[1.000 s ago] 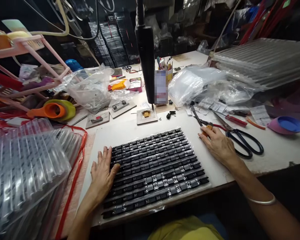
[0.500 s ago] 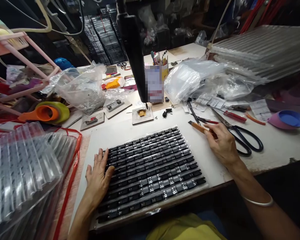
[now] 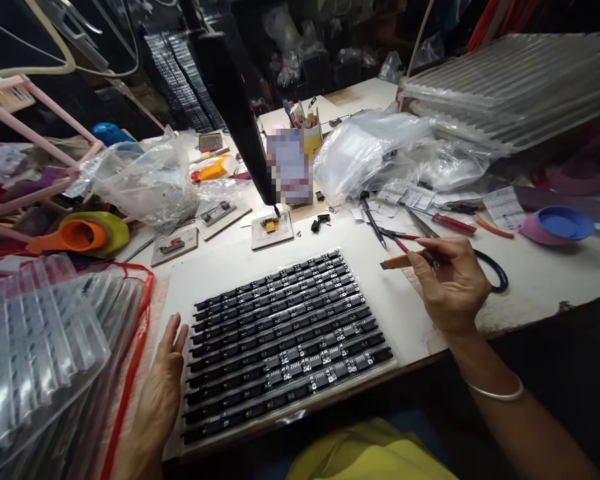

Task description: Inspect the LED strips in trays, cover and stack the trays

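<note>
A clear ridged plastic tray [image 3: 387, 365] lies on the white table in front of me, filled with rows of small black electronic parts [image 3: 280, 333]. Beside the tray's left edge is my left hand [image 3: 163, 380], fingers extended and holding nothing; whether it touches the edge I cannot tell. My right hand [image 3: 453, 283] is raised to the right of the tray. Between its thumb and fingers it grips a flat orange-brown tool with a dark tip [image 3: 403, 261], pointing left. Large black-handled scissors [image 3: 495, 273] lie partly hidden behind that hand.
Small blocks [image 3: 273, 233] bearing parts sit behind the tray, under a black machine arm [image 3: 235, 113]. Stacked clear trays [image 3: 35, 360] stand at left. Plastic bags [image 3: 375, 153], a red screwdriver [image 3: 453, 224] and a blue-and-pink cup [image 3: 560, 225] lie farther right.
My left hand has moved off the black parts to the tray's left side. The right hand has turned, bringing the orange-brown tool closer to level. The whole view has shifted slightly.
</note>
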A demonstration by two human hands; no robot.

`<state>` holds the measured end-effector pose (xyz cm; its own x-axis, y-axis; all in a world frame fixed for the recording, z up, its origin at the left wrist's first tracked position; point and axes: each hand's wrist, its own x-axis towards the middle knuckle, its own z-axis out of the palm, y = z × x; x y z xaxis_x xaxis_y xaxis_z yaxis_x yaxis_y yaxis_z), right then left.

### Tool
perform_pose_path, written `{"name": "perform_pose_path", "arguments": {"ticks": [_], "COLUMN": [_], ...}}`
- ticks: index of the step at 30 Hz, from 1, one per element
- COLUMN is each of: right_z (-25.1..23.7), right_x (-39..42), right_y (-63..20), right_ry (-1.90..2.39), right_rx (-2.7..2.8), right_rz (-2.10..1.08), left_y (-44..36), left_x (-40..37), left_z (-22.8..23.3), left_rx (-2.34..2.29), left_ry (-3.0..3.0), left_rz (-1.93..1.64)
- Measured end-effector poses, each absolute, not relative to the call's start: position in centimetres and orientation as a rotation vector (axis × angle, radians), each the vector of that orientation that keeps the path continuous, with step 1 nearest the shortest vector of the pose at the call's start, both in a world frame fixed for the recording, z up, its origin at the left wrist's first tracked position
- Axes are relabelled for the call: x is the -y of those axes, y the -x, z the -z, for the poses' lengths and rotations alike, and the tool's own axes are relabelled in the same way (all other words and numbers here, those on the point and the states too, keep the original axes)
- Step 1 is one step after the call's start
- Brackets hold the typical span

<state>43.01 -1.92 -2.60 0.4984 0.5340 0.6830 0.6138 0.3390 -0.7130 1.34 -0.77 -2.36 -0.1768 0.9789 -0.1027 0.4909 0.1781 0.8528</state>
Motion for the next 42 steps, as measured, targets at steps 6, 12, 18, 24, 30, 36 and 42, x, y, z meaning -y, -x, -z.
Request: {"name": "perform_pose_path", "arguments": {"ticks": [6,12,18,24,30,36,42], "right_z": [2.5,2.8,2.4,2.2,3.8,4.2,4.5], "right_x": [2.1,1.9,2.7,5.2,5.8,5.5,5.4], "right_y": [-43.0,-42.9,-42.7,-41.5,-40.3,-40.3,-40.7], "right_ry": [1.245,1.263,1.224,1.337,1.370,1.324,1.300], "right_rx": [1.309,1.545,1.134,1.033,1.028,0.907,0.857], "right_rz": [-0.042,-0.264,-0.570,-0.629,-0.642,-0.664,-0.762], "left_y": [-2.1,-3.2,-2.5,-1.7,-2.1,-1.6,-2.1], "left_x": [3.0,3.8,4.7,6.7,8.1,9.4,9.5], "left_z": [2.0,1.7,1.9,2.8,2.9,3.2,3.9], "left_rx": [-1.843,-1.952,-1.935,-1.859,-1.769,-1.790,-1.853], "left_ry": [-1.551,-1.560,-1.547,-1.702,-2.037,-2.048,-2.166], "left_rz": [-0.880,-0.818,-0.844,-0.811,-0.744,-0.665,-0.621]}}
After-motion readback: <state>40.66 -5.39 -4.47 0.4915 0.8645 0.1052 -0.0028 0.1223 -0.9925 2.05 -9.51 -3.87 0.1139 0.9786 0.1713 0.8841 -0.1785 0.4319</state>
